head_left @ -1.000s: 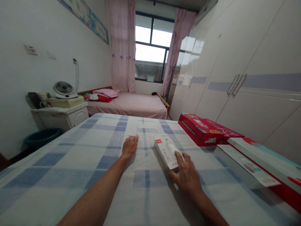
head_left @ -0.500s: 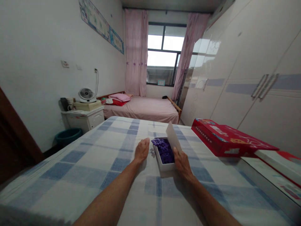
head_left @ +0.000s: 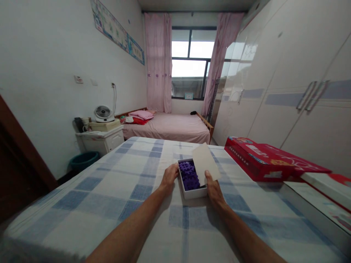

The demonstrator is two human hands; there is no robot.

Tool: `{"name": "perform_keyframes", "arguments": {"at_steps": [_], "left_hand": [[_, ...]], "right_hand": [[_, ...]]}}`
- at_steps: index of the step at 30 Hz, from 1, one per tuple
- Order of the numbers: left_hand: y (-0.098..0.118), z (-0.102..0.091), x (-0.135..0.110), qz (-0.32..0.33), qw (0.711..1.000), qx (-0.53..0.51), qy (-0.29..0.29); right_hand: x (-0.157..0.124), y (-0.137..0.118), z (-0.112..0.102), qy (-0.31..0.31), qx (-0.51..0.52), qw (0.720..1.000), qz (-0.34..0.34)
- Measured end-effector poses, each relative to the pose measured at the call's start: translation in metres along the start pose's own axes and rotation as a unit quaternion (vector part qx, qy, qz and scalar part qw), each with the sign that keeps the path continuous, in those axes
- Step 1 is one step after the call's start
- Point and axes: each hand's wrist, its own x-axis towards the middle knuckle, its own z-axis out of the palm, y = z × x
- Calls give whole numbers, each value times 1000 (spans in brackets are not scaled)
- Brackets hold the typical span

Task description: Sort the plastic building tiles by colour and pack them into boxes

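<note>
A shallow white box (head_left: 189,195) sits on the checked cloth, filled with purple notched pieces (head_left: 189,174). Against its left wall is my left hand (head_left: 169,177), with the fingers curled round the edge near the far corner; the fingertips are partly hidden. My right hand (head_left: 214,189) is closed at the near right corner. Its thumb presses on a cream card (head_left: 205,162), which leans up and covers the right part of the box. The fingers under the card are out of sight.
A large red box (head_left: 260,160) lies to the right, with a white box or lid (head_left: 309,201) nearer me. The blue-and-white checked cloth (head_left: 115,182) spreads under everything. Farther off are a pink bed (head_left: 170,126), a small fan (head_left: 103,113) on a cabinet, and a white wardrobe (head_left: 274,73).
My left hand has moved right, up to the box's wall. The card has tilted flatter, showing its broad face. A loose pale piece left of the box is no longer visible.
</note>
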Motion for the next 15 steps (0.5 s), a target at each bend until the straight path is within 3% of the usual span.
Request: {"name": "perform_keyframes", "arguments": {"at_steps": [5,10,12,15], "left_hand": [[8,0,-2,-37,998,-27,-30],[8,6,-10,-10,1000,-1,-29],[8,12,-13,-20,997,-64,-30],[11,22,-17,-117,968,-203,-88]], "right_hand": [[-7,-1,1,-11,3,999,-39],[-3,1,2,18,29,998,-44],[-3,-4,2,39,53,997,-28],[-7,-13,5,54,90,994,19]]}}
